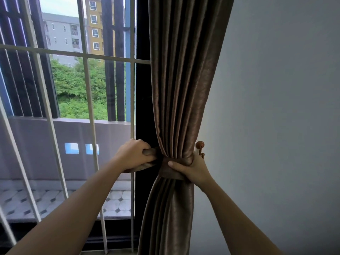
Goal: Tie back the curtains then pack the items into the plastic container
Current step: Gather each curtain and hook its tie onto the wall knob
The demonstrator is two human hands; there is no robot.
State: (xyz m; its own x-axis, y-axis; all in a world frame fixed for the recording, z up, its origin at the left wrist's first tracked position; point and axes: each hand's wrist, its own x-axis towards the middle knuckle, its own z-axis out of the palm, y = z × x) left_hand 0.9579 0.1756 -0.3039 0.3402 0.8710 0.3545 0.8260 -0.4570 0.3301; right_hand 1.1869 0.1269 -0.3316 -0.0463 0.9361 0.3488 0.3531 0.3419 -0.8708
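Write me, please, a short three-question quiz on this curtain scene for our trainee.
1. True or false: the curtain is gathered beside the wall.
2. What does the left hand grip? A the loose end of the band; B a rope; C a broom.
3. Which hand holds the band round the curtain by the wooden hook?
Key: 1 true; 2 A; 3 the right hand.

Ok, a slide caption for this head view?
Left hand and right hand wrap a brown tieback around the gathered curtain beside a wooden hook.
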